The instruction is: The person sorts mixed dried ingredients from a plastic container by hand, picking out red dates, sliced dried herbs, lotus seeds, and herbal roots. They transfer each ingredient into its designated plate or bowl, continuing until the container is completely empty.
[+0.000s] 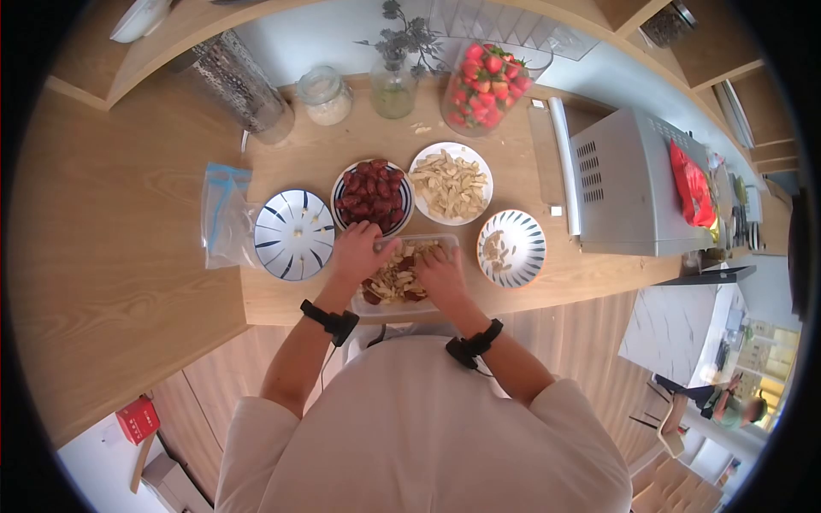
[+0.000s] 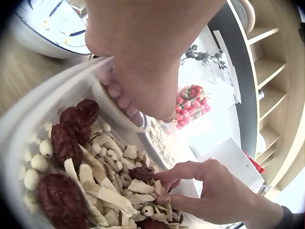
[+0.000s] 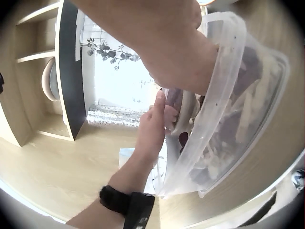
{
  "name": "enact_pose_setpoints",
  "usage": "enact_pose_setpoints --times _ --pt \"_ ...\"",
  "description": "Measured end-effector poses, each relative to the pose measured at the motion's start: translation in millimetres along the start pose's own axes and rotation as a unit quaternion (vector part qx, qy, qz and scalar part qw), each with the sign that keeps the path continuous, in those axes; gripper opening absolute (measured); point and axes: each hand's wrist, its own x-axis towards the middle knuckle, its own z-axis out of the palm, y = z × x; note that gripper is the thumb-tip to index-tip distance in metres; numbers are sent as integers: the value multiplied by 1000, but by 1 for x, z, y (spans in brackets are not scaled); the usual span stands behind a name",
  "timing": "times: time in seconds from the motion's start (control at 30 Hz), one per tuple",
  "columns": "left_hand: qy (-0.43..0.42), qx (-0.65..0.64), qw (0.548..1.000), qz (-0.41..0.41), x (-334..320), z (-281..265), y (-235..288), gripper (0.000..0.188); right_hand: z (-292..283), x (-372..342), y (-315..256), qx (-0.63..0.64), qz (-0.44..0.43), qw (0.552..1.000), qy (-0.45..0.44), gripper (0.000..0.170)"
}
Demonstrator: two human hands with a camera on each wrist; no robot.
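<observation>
A clear plastic container (image 1: 402, 309) sits near the counter's front edge. Inside are pale dried root slices (image 2: 107, 193), wrinkled red dates (image 2: 62, 200) and round white seeds (image 2: 39, 163). My left hand (image 1: 349, 255) grips the container's left rim, its fingers outside the wall in the left wrist view. Reaching in from the right, my right hand (image 1: 440, 275) touches the mix with its fingertips; thumb and index finger stand apart there. In the right wrist view, the container's wall (image 3: 224, 62) hides part of that mix.
Behind the container stand a bowl of red dates (image 1: 374, 195) and a plate of pale slices (image 1: 451, 184). A striped bowl (image 1: 294, 235) is at the left, another (image 1: 526, 248) at the right. Farther back are strawberries (image 1: 487, 90) and a glass jar (image 1: 325, 96); a microwave (image 1: 620, 184) stands right.
</observation>
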Motion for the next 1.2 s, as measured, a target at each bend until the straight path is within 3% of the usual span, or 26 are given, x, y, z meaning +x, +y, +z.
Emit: enact_pose_setpoints --times 0.43,0.73,0.9,1.03,1.2 --pt "16 -3 1000 9 0 2 -2 36 -8 3 1 52 5 996 -66 13" --pt "7 -12 1000 -3 -1 2 -3 39 -25 7 4 208 68 976 13 8" --pt "11 -9 1000 -3 -1 2 -2 39 -45 14 17 363 111 923 70 14" --pt "-11 -7 1000 -19 1 0 0 40 -56 23 37 371 105 910 153 15" --pt "-21 -17 999 -25 0 -3 1 41 -68 37 61 414 209 865 191 14"
